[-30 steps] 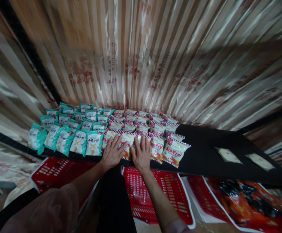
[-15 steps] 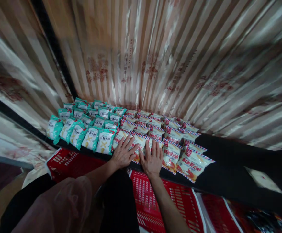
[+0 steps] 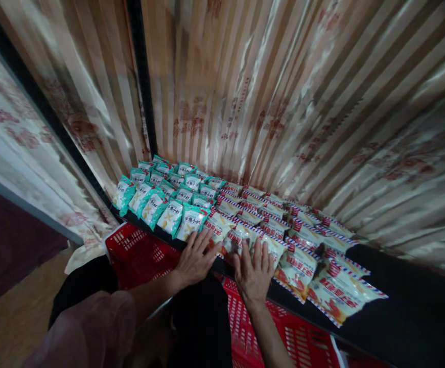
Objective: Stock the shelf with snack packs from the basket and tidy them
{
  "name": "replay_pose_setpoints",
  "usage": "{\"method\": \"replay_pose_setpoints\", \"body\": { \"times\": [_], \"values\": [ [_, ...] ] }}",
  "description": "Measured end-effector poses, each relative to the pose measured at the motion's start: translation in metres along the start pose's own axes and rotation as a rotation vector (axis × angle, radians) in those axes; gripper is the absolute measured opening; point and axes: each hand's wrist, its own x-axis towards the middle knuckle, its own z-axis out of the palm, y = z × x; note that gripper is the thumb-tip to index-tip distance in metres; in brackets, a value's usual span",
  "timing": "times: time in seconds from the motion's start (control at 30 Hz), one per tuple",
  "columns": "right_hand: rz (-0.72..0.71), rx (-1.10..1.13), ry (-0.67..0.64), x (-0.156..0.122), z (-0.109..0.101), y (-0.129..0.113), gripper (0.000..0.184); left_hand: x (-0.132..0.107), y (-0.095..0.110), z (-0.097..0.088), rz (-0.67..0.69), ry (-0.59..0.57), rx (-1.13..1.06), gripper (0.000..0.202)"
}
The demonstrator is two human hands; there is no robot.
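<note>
My left hand [image 3: 197, 258] lies open with fingers stretched over the lower front of the snack bags with red lettering and striped edges [image 3: 219, 225], close to the last of the teal snack bags [image 3: 192, 221]. Beside it, my right hand [image 3: 255, 271] is open too, its fingertips against the front row of the red-lettered bags [image 3: 274, 248]. Neither hand grips a bag. Several teal-and-white bags stand in rows on the left of the black shelf [image 3: 383, 312]. The red-lettered bags fill rows to their right, and the front right one [image 3: 345, 291] leans outward.
Red plastic baskets [image 3: 301, 337] sit below the shelf's front edge. A pleated, patterned curtain [image 3: 214, 92] hangs behind the bags, with a dark upright post [image 3: 143, 76] at the left corner. My knees are between the baskets.
The view has swung left, so the bags appear farther right. Both hands remain open at the front row; the left hand now lies nearer the teal bags.
</note>
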Motion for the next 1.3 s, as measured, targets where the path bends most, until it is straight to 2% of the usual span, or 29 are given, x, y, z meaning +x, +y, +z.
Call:
{"method": "replay_pose_setpoints", "body": {
  "times": [0.1,0.2,0.3,0.43,0.57,0.7,0.83,0.9,1.0,1.13,1.3],
  "values": [
    [-0.089,0.065,-0.061,0.007,0.000,-0.032,0.070,-0.028,-0.017,-0.008,-0.087,-0.034,0.039,0.056],
    [-0.136,0.131,-0.078,0.016,0.005,-0.060,0.071,-0.046,-0.035,-0.013,-0.156,-0.043,0.073,0.056],
    [-0.152,0.177,-0.095,0.027,0.012,-0.082,0.068,-0.048,-0.049,-0.013,-0.143,-0.076,0.099,0.054],
    [-0.166,0.201,-0.132,0.042,0.022,-0.103,0.063,-0.040,-0.060,-0.006,-0.111,-0.102,0.116,0.054],
    [-0.181,0.202,-0.158,0.048,0.034,-0.117,0.059,-0.040,-0.064,-0.001,-0.076,-0.038,0.097,0.053],
    [-0.185,0.203,-0.180,0.047,0.044,-0.125,0.060,-0.051,-0.074,-0.007,-0.072,0.041,0.059,0.055],
    [-0.154,0.190,-0.172,0.048,0.052,-0.136,0.060,-0.054,-0.107,-0.024,-0.180,0.099,0.064,0.058],
    [-0.136,0.181,-0.175,0.051,0.053,-0.143,0.058,-0.050,-0.129,-0.031,-0.222,0.147,0.062,0.057],
    [-0.115,0.162,-0.181,0.058,0.055,-0.155,0.054,-0.039,-0.159,-0.038,-0.278,0.137,0.060,0.060],
    [-0.090,0.123,-0.172,0.063,0.062,-0.166,0.056,-0.030,-0.179,-0.034,-0.314,0.126,0.054,0.066],
    [-0.082,0.073,-0.147,0.064,0.075,-0.167,0.057,-0.029,-0.184,-0.021,-0.269,0.136,0.022,0.066]
  ]
}}
